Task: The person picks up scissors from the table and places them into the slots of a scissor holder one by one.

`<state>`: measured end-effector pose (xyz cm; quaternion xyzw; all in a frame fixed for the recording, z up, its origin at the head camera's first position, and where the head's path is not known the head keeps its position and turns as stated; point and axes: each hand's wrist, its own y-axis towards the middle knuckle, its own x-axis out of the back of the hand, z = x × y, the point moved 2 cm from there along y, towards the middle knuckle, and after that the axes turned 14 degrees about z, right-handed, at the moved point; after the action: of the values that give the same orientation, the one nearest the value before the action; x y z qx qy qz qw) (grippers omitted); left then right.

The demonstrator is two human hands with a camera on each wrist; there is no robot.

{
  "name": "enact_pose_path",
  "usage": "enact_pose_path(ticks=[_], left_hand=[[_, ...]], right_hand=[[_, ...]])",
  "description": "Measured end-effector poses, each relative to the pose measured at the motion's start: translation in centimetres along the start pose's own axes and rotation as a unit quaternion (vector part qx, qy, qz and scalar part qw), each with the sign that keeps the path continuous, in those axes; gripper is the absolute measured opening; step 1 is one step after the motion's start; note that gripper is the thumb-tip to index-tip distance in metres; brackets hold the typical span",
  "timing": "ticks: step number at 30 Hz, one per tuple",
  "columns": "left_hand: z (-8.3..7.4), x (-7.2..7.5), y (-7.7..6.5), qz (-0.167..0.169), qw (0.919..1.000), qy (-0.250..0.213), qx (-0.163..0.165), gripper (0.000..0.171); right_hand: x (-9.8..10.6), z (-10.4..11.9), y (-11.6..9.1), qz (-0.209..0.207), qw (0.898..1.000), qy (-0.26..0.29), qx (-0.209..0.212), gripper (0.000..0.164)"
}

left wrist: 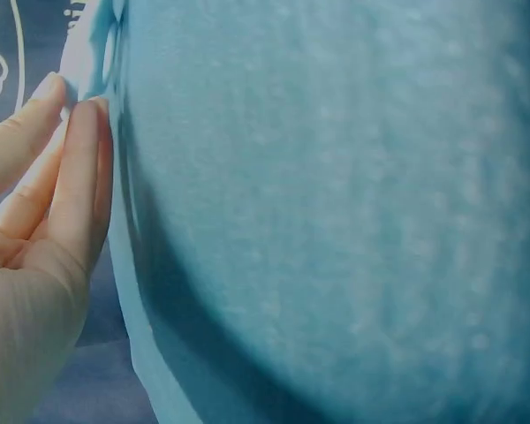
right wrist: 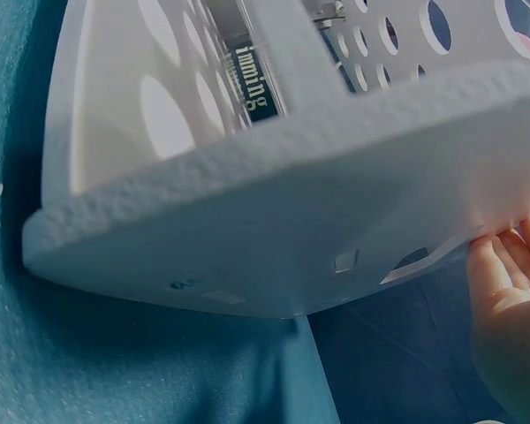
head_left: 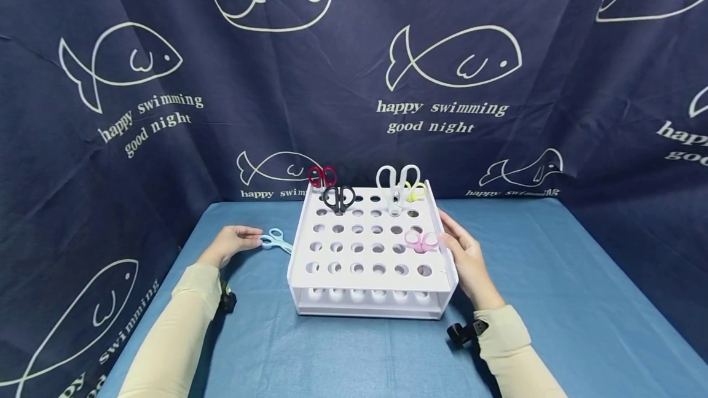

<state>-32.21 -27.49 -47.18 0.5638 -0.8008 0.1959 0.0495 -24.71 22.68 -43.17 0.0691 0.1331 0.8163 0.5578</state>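
In the head view, my left hand (head_left: 229,244) pinches one loop of the light blue scissors (head_left: 275,239) between thumb and fingertips. These scissors (left wrist: 95,53) show only partly in the left wrist view, and their blades point toward the rack. A white rack (head_left: 362,281) with rows of round holes stands right of them. My right hand (head_left: 467,253) touches the rack's right side panel (right wrist: 274,238) with extended fingers. Nearest that hand, pink scissors (head_left: 421,240) stand in a hole. Red scissors (head_left: 322,175), black scissors (head_left: 339,198), white scissors (head_left: 397,186) and yellow scissors (head_left: 415,191) stand toward the back.
A blue cloth (head_left: 354,355) covers the table under the rack. Behind it hangs a dark blue curtain (head_left: 310,91) printed with fish and lettering. Below the rack's upper board, a lower white board (head_left: 365,312) shows at the front.
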Motion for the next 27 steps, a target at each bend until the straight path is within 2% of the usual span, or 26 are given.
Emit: enact_pose_path(ticks=[4, 12, 18, 24, 27], left_hand=[[-0.2, -0.1, -0.3, 0.004, 0.9993, -0.032, 0.02, 0.047], [-0.5, -0.3, -0.5, 0.007, 0.997, -0.073, 0.025, 0.047], [-0.5, -0.5, -0.6, 0.005, 0.9955, -0.093, 0.018, 0.047], [-1.0, -0.9, -0.8, 0.008, 0.9919, -0.126, -0.007, 0.048], [-1.5, -1.1, -0.6, -0.002, 0.9901, -0.139, -0.021, 0.047]], right_hand=[[0.0, -0.2, 0.0, -0.002, 1.0, 0.001, 0.001, 0.052], [0.0, 0.0, 0.1, -0.003, 1.0, 0.0, -0.001, 0.053], [0.0, 0.0, 0.0, -0.005, 1.0, 0.001, -0.004, 0.053], [0.1, -0.2, 0.0, -0.005, 1.0, -0.002, -0.003, 0.052], [0.1, -0.2, 0.0, -0.007, 1.0, -0.004, -0.002, 0.052]])
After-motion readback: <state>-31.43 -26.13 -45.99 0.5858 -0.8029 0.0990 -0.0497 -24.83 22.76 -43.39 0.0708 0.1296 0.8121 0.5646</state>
